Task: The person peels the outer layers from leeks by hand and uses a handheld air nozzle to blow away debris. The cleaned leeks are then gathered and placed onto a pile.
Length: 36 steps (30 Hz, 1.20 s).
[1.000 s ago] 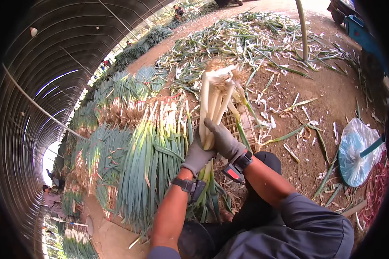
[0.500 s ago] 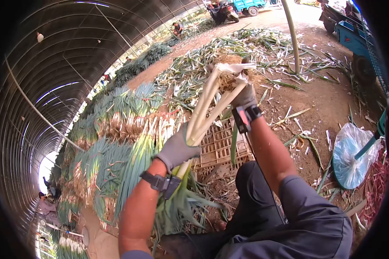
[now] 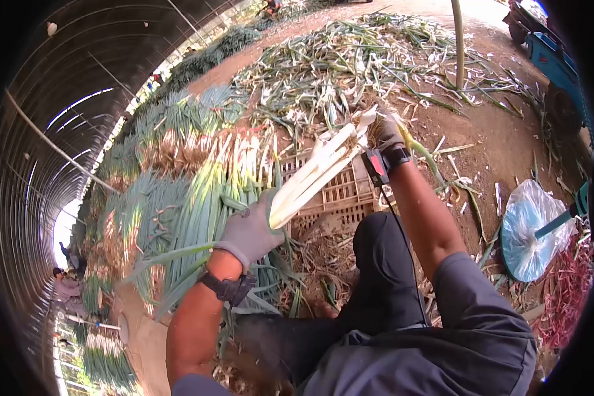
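Note:
My left hand [image 3: 251, 228], in a grey glove, is wrapped round the pale stalks of a bunch of long green onions [image 3: 317, 177]. Their green leaves hang down past my left wrist. At the root end of the bunch, my right hand [image 3: 388, 132], also gloved, is closed round roots and peeled outer leaves. A loose yellow-green leaf trails to the right of that hand. Beneath the bunch stands a beige plastic crate [image 3: 343, 191]. To the left lies a row of onions with white stalks and green leaves [image 3: 224, 165].
A heap of leaf scraps [image 3: 350, 59] covers the ground ahead, near a thin pole [image 3: 458, 46]. At right are a plastic-covered blue disc [image 3: 531, 231], red strips [image 3: 567, 297] and a blue cart [image 3: 554, 59]. A person [image 3: 66, 287] is at far left.
The bunch and my left hand have moved left and down, and the stalks now lie closer together. My right hand has moved slightly right, with a leaf now trailing beside it. The view has tilted down.

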Tool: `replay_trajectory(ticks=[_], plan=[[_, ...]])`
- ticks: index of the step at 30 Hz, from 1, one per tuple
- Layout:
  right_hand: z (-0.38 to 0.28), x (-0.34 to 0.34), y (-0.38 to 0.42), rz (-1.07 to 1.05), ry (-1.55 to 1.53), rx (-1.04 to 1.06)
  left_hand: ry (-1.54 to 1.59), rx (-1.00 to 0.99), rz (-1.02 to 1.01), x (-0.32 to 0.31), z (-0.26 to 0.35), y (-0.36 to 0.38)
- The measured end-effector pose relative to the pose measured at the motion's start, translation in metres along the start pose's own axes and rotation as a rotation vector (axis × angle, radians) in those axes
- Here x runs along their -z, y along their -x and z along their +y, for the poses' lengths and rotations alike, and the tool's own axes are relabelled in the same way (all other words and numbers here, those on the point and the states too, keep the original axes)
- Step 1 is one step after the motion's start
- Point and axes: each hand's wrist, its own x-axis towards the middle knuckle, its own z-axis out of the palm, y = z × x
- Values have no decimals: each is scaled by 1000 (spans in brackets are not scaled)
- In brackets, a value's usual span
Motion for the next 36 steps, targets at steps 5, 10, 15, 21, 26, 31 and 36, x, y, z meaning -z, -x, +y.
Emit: replay_trajectory(ticks=[5, 10, 15, 21, 26, 31, 36], plan=[[22, -42, 24, 149, -205, -16, -24, 19, 13, -18, -19, 11], [45, -37, 21, 202, -18, 4, -149, -15, 74, -30, -46, 22], [56, -50, 21, 240, -76, -107, -121, -14, 102, -29, -57, 38], [20, 37, -29, 234, 248, 100, 49, 207, 23, -7, -87, 82], [-134, 196, 40, 327, 703, 49, -31, 352, 271, -44, -211, 183], [-114, 283, 191, 236, 1197, -536, -1, 487, 241, -76, -221, 210], [-66, 335, 281, 339, 1391, -862, 39, 489, 164, -122, -213, 212]])
